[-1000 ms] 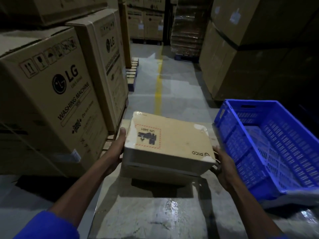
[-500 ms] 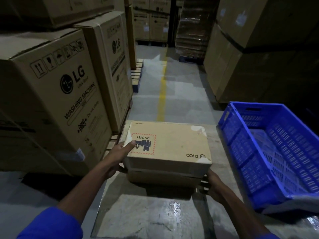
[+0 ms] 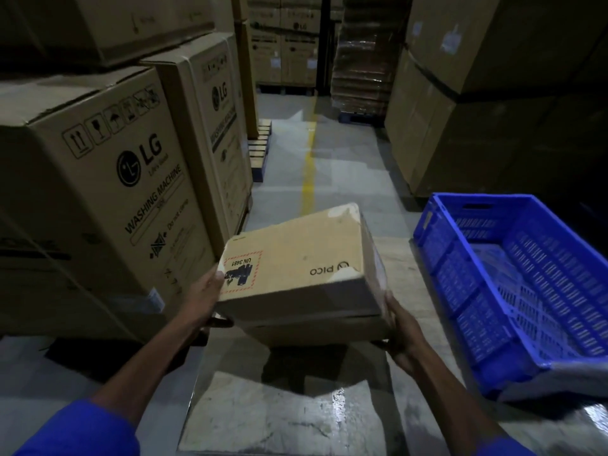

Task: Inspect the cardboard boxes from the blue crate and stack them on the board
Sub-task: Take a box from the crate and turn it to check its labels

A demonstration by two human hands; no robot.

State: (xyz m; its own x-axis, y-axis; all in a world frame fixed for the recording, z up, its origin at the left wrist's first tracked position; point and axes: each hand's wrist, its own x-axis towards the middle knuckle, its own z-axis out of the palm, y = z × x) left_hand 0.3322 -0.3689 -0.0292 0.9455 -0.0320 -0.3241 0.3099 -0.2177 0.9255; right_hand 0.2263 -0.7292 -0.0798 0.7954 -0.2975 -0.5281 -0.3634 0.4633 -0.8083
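Fingers of both hands gripping PICO box (image 3: 296, 258), now lifted, tilted, above lower box (image 3: 316, 330)

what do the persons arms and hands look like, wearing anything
Both arms wear bright blue sleeves, the left sleeve and the right sleeve, which end above the forearms and leave them bare. The left hand and right hand are bare: no gloves. No watch, ring or wristband shows in the dim light.

To my left, tall LG washing machine cartons (image 3: 108, 199) stacked on pallets. Yellow floor line (image 3: 309, 179) runs ahead down aisle. Dark cartons (image 3: 477, 103) on my right.
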